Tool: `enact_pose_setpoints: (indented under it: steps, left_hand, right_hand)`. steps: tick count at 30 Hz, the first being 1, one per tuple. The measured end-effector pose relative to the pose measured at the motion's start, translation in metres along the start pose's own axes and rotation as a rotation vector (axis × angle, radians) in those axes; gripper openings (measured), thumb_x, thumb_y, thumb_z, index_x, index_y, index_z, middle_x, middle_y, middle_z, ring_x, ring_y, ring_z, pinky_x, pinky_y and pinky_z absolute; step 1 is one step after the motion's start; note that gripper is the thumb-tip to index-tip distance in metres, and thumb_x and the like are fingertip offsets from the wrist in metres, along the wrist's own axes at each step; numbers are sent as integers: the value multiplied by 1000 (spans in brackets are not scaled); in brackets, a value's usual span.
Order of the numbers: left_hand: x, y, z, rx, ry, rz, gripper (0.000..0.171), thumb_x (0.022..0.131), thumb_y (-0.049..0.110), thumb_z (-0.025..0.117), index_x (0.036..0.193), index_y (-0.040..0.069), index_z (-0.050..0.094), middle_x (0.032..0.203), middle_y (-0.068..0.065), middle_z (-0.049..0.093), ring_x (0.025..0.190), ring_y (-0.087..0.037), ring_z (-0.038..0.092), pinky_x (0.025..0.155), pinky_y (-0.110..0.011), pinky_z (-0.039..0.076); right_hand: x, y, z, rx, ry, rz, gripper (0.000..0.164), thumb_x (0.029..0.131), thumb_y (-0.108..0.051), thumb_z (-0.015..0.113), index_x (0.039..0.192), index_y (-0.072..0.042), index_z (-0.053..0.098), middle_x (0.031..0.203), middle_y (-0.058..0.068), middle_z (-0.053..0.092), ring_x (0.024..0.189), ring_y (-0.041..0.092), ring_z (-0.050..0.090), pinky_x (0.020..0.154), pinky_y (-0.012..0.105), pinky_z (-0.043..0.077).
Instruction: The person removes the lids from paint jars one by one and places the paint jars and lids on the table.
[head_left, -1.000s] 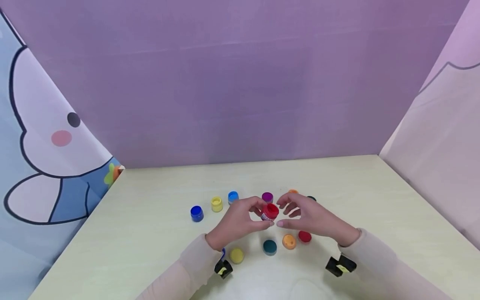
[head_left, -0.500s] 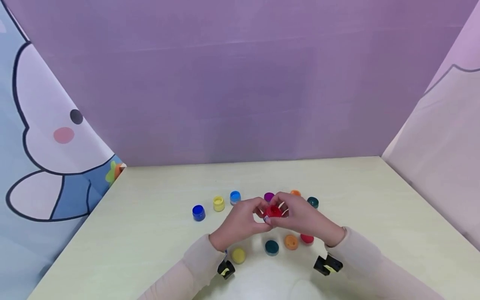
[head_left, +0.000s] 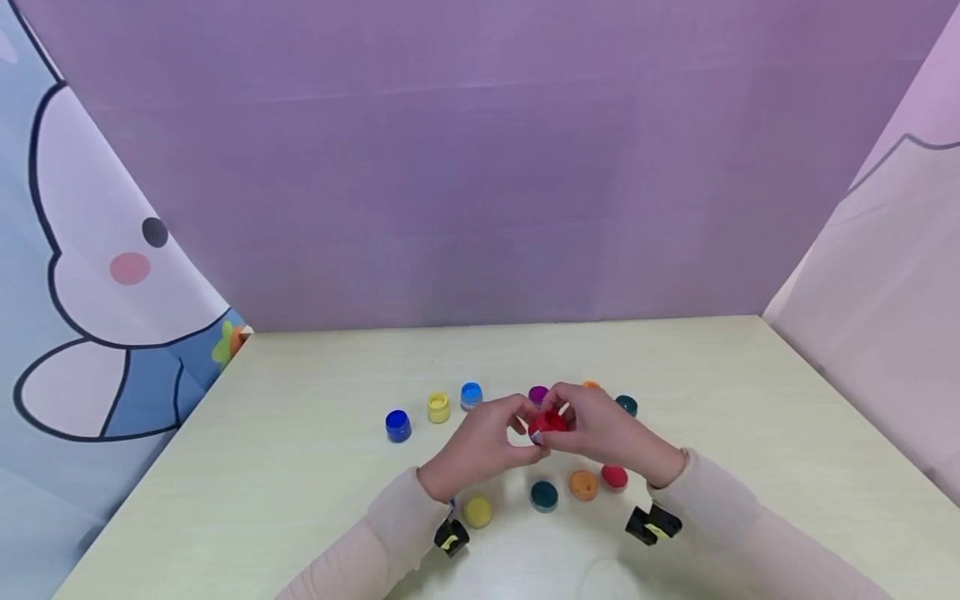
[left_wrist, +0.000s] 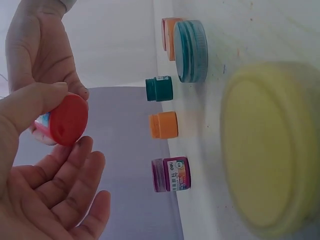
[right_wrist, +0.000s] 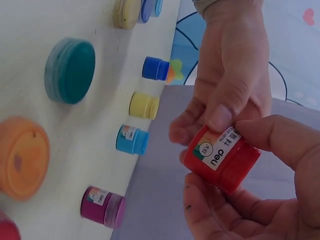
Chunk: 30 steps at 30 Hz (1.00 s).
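Note:
Both hands hold a small red paint jar (head_left: 546, 422) above the table. In the left wrist view, my left hand (head_left: 487, 433) has its thumb on the jar's side and fingertips at the edge of its base. My right hand (head_left: 603, 425) pinches the jar between thumb and fingers. The right wrist view shows the jar's label (right_wrist: 216, 148) facing up and its narrower neck toward the right palm. Below the hands lie round caps: red (head_left: 614, 477), orange (head_left: 583, 485), teal (head_left: 543, 496) and yellow (head_left: 477, 512).
Behind the hands stand more paint jars: dark blue (head_left: 398, 426), yellow (head_left: 438, 407), light blue (head_left: 471, 395), purple (head_left: 537, 395), orange (head_left: 591, 385) and dark green (head_left: 626, 405). Blue caps (right_wrist: 146, 10) sit beyond the yellow one. A purple cloth (head_left: 480, 167) hangs at the back.
A second ago only the left hand held the red jar. The right hand has moved left and taken hold of it. Over the last half second the hands have barely moved.

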<state>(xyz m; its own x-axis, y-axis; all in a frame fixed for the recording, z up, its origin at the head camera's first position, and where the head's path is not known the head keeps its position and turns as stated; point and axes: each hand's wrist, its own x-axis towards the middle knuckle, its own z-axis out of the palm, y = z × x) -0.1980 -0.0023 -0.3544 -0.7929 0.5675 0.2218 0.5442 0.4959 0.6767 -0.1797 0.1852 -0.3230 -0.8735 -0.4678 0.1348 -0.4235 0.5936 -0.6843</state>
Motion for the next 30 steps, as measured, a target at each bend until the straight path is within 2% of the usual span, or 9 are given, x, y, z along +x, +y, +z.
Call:
enact_pose_setpoints:
  steps: [4,9,16,20,27,30]
  left_hand:
    - [-1,-2,-4,-10,-22,-18,39,76,30,72,109,19,55,100,8,58,90,-12,54,73,-27,48]
    - [-2,-3,-14,10,11,-27,38,77,28,72,109,16,54,98,5,58,92,-19,56,75,-31,48]
    - [-2,1,-21,53,34,-50,39,76,29,72,109,17,54,97,8,58,92,-18,56,75,-27,47]
    - [-3,0,-21,68,34,-48,39,76,29,72,109,17,54,97,8,58,91,-16,55,74,-25,46]
    - [-4,-2,-20,74,28,-51,38,76,28,72,108,17,54,96,9,58,91,-16,55,74,-24,46]
    - [-4,-4,-18,69,24,-53,38,76,28,72,108,18,54,96,9,57,92,-17,55,74,-24,46]
  right_hand:
    - [3,2,-9,-26,17,1,26,77,-18,72,92,-11,52,78,-2,56,66,19,54,54,29,50]
    - [14,12,-18,-105,34,-14,27,75,-14,73,91,-10,52,77,-2,54,68,18,53,55,26,50]
    - [32,31,-16,-300,-49,15,25,73,-11,74,90,-10,55,80,-3,53,73,15,50,64,25,47]
    - [41,39,-15,-384,-98,81,25,72,-12,74,89,-9,55,79,-3,53,74,15,49,67,27,46]
    - [54,52,-7,-376,-163,192,24,73,-13,75,88,-10,56,78,-3,54,74,16,49,70,29,47]
    - [55,54,-4,-379,-171,201,24,72,-13,75,87,-11,56,77,-3,53,74,16,49,70,29,46]
